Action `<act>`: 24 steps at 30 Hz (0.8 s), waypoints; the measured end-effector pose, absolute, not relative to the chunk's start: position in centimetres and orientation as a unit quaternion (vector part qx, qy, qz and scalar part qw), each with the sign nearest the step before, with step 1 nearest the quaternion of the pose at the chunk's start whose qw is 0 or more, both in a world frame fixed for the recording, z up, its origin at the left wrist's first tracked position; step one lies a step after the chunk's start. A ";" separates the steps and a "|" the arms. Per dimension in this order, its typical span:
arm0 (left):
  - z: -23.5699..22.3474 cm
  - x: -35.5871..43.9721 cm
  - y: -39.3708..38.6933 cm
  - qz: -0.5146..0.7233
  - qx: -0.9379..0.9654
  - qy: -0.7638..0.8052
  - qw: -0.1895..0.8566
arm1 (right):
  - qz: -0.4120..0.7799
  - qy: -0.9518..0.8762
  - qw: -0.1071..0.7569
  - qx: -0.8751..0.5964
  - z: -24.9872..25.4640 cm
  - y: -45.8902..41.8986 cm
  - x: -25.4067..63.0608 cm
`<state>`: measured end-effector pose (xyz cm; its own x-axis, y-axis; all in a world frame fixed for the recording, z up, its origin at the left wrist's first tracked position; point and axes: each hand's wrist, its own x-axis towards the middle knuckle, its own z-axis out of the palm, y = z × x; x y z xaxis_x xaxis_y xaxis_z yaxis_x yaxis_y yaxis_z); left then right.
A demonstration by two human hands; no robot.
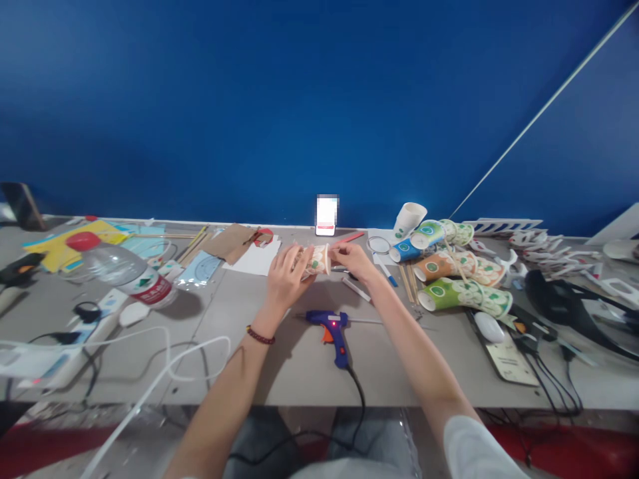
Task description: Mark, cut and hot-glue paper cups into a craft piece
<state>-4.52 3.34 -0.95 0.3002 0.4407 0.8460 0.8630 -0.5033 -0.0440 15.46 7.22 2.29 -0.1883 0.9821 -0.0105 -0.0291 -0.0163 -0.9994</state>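
A paper cup (316, 261) with a green and brown leaf print lies sideways in my left hand (289, 274), whose fingers wrap over it from the left. The cup's white rim faces right. At that rim is my right hand (351, 258), its thumb and fingers pinched together; what they hold, if anything, is too small to make out. Below both hands a blue hot glue gun (327, 322) with an orange trigger lies on the table, a red light showing on it. A white pen (356, 290) rests under my right wrist.
Several paper cups (439, 296), some joined in pairs, lie at right beside wooden sticks (410, 283). A lit phone (327, 216) leans on the blue wall. At left stand a tilted plastic bottle (124, 269) and a power strip (82, 342); cables cross the table.
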 end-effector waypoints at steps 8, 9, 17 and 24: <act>-0.7 -4.5 3.3 -0.402 -0.764 -0.427 0.268 | 0.509 -0.549 0.477 -0.461 2.4 6.9 14.9; -0.7 -4.5 3.3 -0.403 -0.766 -0.426 0.263 | 0.504 -0.551 0.476 -0.465 2.4 6.9 14.8; -1.0 -4.6 3.4 -0.403 -0.768 -0.427 0.255 | 0.455 -0.570 0.470 -0.497 2.4 6.8 14.6; -1.1 -4.6 3.4 -0.398 -0.773 -0.434 0.236 | 0.473 -0.564 0.460 -0.496 2.1 7.0 14.9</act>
